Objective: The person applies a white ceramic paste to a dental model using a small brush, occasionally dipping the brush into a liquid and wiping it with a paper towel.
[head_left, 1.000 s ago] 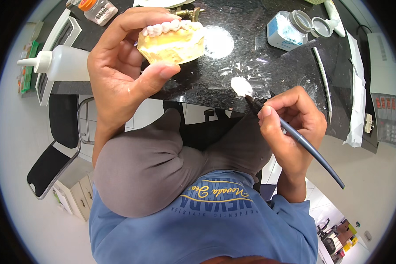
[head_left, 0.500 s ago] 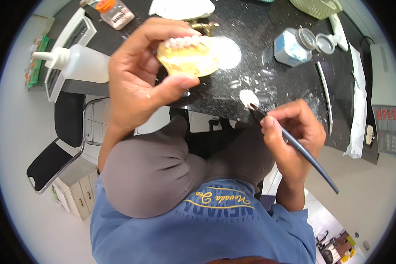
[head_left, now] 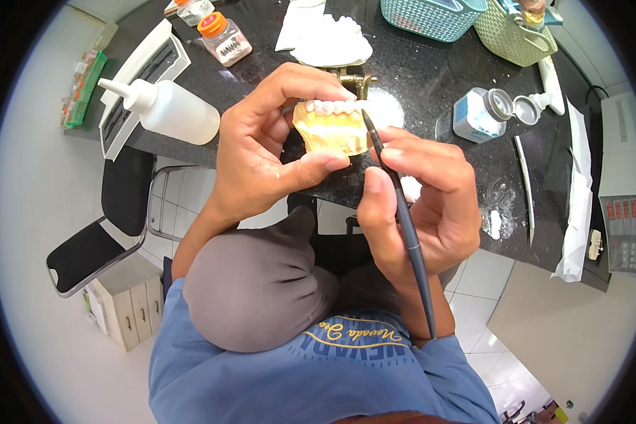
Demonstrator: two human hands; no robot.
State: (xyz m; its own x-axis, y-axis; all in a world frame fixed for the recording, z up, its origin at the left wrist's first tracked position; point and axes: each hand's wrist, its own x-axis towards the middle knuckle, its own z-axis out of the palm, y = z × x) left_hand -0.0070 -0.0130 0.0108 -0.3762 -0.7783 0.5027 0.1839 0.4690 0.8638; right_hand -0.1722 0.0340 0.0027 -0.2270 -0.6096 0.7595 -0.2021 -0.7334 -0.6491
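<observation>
Left hand (head_left: 261,152) holds the yellow dental cast (head_left: 330,128) up over the black counter (head_left: 431,85), fingers wrapped around it, thumb under, white teeth row on top. Right hand (head_left: 420,205) pinches a thin dark brush (head_left: 401,219) pen-style, tip touching the teeth at the cast's right end. Looks mid-job: teeth are set, brush work is at one end only; can't tell how much of the row is coated. Open white jar (head_left: 479,116) and squeeze bottle (head_left: 169,113) stand on the counter.
</observation>
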